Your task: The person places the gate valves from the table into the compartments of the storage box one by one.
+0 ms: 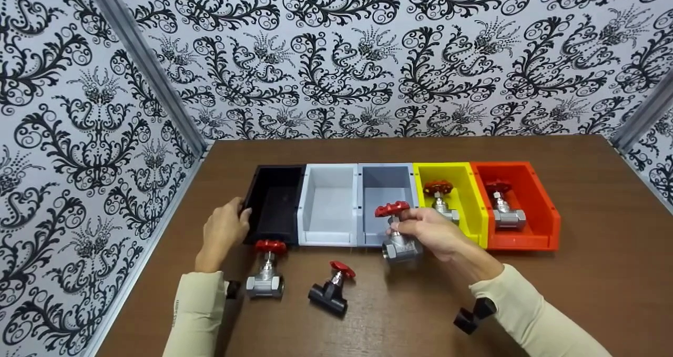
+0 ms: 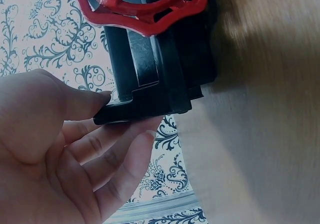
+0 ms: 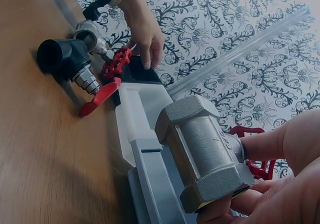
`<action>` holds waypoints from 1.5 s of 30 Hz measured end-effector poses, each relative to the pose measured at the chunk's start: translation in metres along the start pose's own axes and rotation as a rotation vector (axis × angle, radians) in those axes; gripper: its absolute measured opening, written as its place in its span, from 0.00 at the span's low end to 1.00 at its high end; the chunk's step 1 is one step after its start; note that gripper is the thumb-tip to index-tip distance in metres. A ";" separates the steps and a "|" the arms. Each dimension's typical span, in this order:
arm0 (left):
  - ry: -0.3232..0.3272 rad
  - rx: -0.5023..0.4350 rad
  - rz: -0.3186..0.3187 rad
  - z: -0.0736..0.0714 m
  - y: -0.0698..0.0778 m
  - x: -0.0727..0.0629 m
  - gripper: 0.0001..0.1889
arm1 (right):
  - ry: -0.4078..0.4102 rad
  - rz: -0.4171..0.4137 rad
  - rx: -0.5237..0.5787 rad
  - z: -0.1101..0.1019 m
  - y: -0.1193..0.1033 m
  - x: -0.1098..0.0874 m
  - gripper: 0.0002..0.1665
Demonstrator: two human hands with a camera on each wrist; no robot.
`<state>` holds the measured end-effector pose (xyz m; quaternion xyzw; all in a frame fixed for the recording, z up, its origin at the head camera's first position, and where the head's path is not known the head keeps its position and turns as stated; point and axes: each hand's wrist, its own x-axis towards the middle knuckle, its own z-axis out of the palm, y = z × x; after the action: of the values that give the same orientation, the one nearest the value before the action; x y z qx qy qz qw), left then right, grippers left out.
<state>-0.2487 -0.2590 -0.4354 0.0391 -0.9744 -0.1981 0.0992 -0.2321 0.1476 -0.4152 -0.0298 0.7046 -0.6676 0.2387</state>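
My right hand (image 1: 434, 233) grips a metal gate valve (image 1: 402, 247) by its neck, below the red handwheel, in front of the grey bin (image 1: 386, 175). The right wrist view shows its silver body (image 3: 202, 149) close up, above the bins' front edges. My left hand (image 1: 225, 231) pinches the left side wall of the black bin (image 1: 276, 191), thumb on one side and fingers on the other. Nearest to that hand, a second metal gate valve (image 1: 265, 286) with a red handwheel stands before the black bin. To its right lies a black-bodied valve (image 1: 328, 296), its red handwheel tilted.
A white bin (image 1: 330, 238) sits between the black and grey ones. The yellow bin (image 1: 478, 199) and the red bin (image 1: 544, 210) each hold a red-handled metal valve. Patterned walls (image 1: 342, 57) rise behind and left of the brown table (image 1: 583, 294).
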 end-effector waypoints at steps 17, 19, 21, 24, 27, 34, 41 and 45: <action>-0.012 -0.006 -0.019 0.000 -0.002 0.002 0.18 | 0.080 0.024 -0.059 0.008 -0.006 0.009 0.22; -0.012 -0.009 -0.017 0.000 -0.002 0.002 0.18 | 0.081 0.023 -0.059 0.009 -0.006 0.010 0.22; -0.012 -0.012 -0.016 0.000 -0.002 0.002 0.18 | 0.081 0.026 -0.045 0.011 -0.007 0.010 0.21; -0.013 -0.013 -0.016 0.000 -0.002 0.002 0.18 | 0.070 0.031 -0.016 0.013 -0.008 0.011 0.20; -0.020 -0.007 -0.016 0.000 -0.002 0.001 0.19 | 0.063 0.035 0.020 0.015 -0.009 0.012 0.19; -0.028 -0.001 -0.024 0.000 -0.001 0.000 0.19 | 0.098 0.025 0.026 0.017 -0.011 0.016 0.21; -0.021 -0.002 -0.024 0.001 -0.003 0.002 0.19 | 0.121 0.001 0.019 0.021 -0.012 0.022 0.22; -0.025 -0.003 -0.021 0.002 -0.003 0.002 0.19 | 0.149 0.014 0.006 0.023 -0.012 0.025 0.21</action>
<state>-0.2509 -0.2616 -0.4380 0.0465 -0.9748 -0.2010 0.0851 -0.2484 0.1159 -0.4109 0.0258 0.7185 -0.6684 0.1905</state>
